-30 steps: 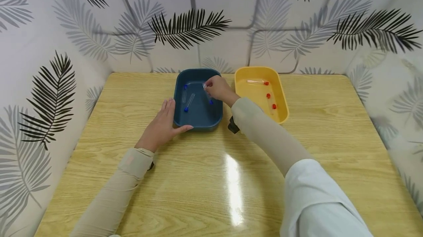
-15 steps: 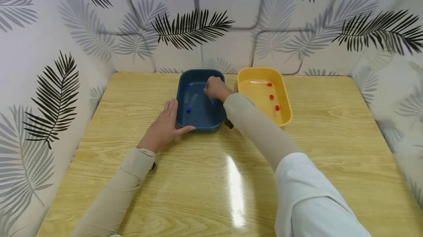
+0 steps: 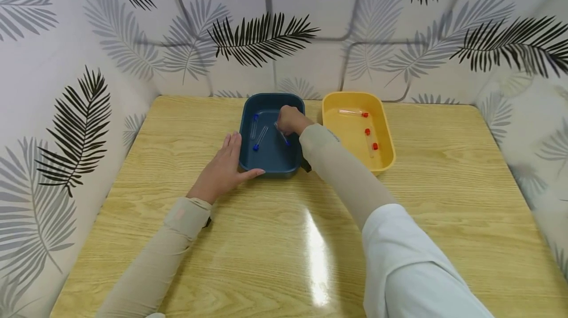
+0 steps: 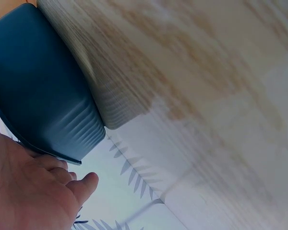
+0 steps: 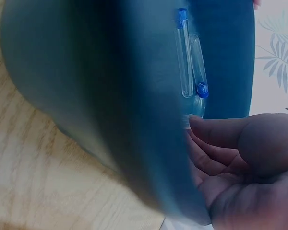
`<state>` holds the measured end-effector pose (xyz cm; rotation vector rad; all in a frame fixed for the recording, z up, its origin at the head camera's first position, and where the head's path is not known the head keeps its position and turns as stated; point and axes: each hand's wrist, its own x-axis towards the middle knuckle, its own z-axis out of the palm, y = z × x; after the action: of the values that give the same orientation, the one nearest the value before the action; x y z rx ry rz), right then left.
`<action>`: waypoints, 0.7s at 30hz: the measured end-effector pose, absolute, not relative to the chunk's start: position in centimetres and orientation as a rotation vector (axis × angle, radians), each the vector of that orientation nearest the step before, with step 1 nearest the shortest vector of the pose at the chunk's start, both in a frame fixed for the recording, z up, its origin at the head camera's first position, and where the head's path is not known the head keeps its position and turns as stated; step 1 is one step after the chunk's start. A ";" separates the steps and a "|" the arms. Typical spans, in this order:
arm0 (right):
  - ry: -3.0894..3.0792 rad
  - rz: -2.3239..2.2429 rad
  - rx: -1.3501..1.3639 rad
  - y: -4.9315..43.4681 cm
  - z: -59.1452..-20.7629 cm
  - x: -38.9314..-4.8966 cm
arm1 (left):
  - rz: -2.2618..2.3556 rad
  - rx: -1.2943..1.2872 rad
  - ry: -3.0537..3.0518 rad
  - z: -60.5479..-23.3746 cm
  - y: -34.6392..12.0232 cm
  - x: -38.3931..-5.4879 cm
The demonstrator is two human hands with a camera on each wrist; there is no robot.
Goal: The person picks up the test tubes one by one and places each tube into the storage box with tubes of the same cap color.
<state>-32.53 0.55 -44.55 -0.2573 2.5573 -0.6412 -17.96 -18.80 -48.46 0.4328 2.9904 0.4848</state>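
Inside the dark blue bin (image 3: pixel 270 162), my right hand (image 3: pixel 291 121) pinches the uncapped end of a clear test tube (image 3: pixel 281 133). The blue cap at its other end points toward the front of the bin. In the right wrist view, thumb and curled fingers meet low beside the wall, which hides part of them. Two more blue-capped test tubes, one (image 3: pixel 260 138) slanted and one (image 3: pixel 254 127) nearly straight, lie in the bin's left half. My left hand (image 3: pixel 223 169) rests against the bin's left side and front corner, fingers straight and thumb spread along the front rim.
Just right of the blue bin stands a yellow bin (image 3: pixel 385 158) holding several red-capped test tubes, one (image 3: pixel 352 112) across its back. Both bins stand near the back edge of the wooden table (image 3: pixel 248 249), before a leaf-patterned backdrop (image 3: pixel 381 22).
My right hand has lowered deeper into the blue bin with the test tube, which now lies closer to the floor. The left hand has stayed on the bin. The head view has shifted slightly.
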 end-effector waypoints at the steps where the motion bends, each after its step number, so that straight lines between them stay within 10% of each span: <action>1: 2.554 -0.653 -0.247 0.5 -44.7 -32.6 | 0.485 0.431 2.989 -48.5 -18.8 -18.0; 21: 2.628 -0.636 -0.289 0.3 -45.9 -31.9 | 0.488 0.435 2.998 -48.3 -18.8 -17.9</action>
<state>-31.94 0.29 -45.92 -0.2885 2.6284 -0.6361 -17.89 -18.75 -48.26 0.4349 2.9984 0.4882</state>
